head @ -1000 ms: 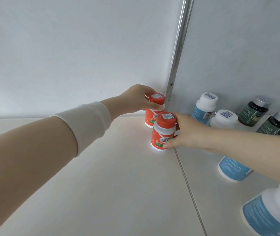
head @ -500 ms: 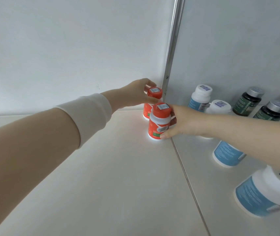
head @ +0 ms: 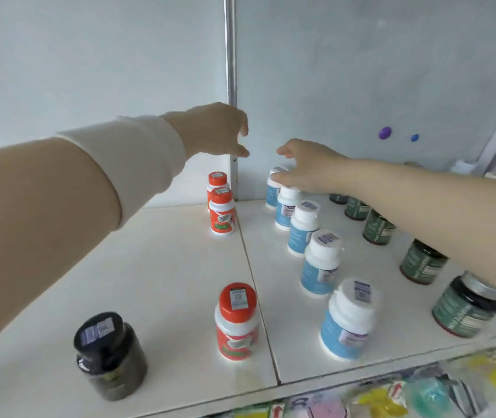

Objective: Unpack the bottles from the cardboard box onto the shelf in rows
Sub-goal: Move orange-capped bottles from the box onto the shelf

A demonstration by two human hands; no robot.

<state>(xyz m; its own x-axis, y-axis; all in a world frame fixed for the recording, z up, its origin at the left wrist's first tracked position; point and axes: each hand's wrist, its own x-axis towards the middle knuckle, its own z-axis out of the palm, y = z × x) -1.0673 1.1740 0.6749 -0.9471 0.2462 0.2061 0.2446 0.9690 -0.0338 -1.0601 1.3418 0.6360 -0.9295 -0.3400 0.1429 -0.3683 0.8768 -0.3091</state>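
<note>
Two red-capped bottles stand one behind the other at the back of the white shelf (head: 165, 267), the nearer red bottle (head: 222, 212) in front of the far red bottle (head: 217, 181), close to the metal post (head: 231, 70). A third red-capped bottle (head: 237, 321) stands near the front edge. My left hand (head: 216, 131) hovers above the back pair with fingers loosely spread, holding nothing. My right hand (head: 304, 167) hangs over the far end of the blue-labelled row, also empty. The cardboard box is out of sight.
A row of several white-capped blue bottles (head: 320, 263) runs front to back right of the shelf seam. Several dark green jars (head: 421, 262) line up further right. A black jar (head: 109, 354) stands at front left. Colourful packets (head: 391, 393) lie below the shelf edge.
Both hands have let go of the two red-capped bottles and lifted away from them. The view has pulled back, showing the front of the shelf.
</note>
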